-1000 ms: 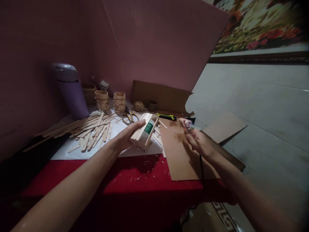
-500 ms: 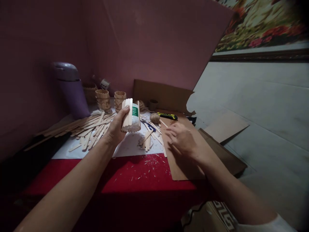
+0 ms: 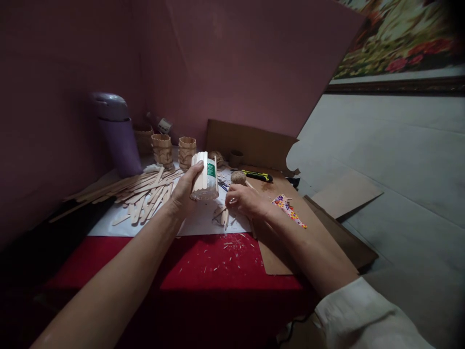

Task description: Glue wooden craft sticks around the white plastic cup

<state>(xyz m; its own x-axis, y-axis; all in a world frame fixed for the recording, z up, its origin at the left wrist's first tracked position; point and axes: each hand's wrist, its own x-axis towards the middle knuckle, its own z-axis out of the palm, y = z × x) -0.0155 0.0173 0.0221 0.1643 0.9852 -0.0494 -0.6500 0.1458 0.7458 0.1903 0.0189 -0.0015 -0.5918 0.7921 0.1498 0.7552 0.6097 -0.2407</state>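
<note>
My left hand (image 3: pixel 186 186) is wrapped round a clear jar (image 3: pixel 211 182) with a green label, held tilted above the white sheet. Pale wooden sticks (image 3: pixel 200 170) stand side by side over part of its wall, and one more stick is on its right side. My right hand (image 3: pixel 241 198) is just right of the jar, fingers bent and pinched together above a small pile of sticks (image 3: pixel 224 218); what they grip is too small to make out. A ball of twine (image 3: pixel 238 177) lies behind that hand.
Many loose sticks (image 3: pixel 145 194) spread at the left, before a purple flask (image 3: pixel 119 140). Two stick-covered cups (image 3: pixel 162 149) stand behind. On the brown board (image 3: pixel 276 247) are a yellow-black cutter (image 3: pixel 257 175) and a floral-patterned glue gun-like object (image 3: pixel 288 211). Wood scraps litter the red cloth (image 3: pixel 218 271).
My right hand has moved left from the board to the small stick pile, uncovering the floral object. My left hand still holds the jar; the whole view has shifted slightly.
</note>
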